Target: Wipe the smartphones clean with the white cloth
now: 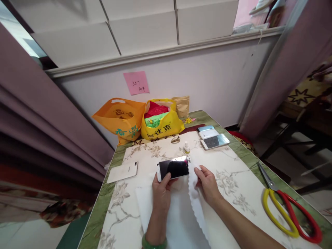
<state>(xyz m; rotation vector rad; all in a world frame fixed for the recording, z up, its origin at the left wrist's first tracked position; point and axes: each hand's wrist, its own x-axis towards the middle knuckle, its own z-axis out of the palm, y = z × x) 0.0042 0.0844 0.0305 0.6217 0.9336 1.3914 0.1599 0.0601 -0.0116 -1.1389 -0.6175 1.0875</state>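
A white-framed smartphone [176, 168] with a dark glossy screen is in my left hand [163, 186], thumb on the glass near its left end. My right hand [207, 181] pinches a white scalloped-edge cloth [193, 180] at the phone's right end, where the cloth covers part of it. The rest of the cloth hangs down between my forearms over the table. A small white bottle [186, 148] stands just beyond the phone. To the left lies a white phone back cover [123, 172] with a camera cutout.
Several phones, one a white phone [215, 141], lie at the back right. Large scissors [281, 204] with yellow and red handles lie at the right edge. An orange bag [116, 119] and a yellow bag [163, 124] stand against the wall. A small brownish item [175, 139] lies before them.
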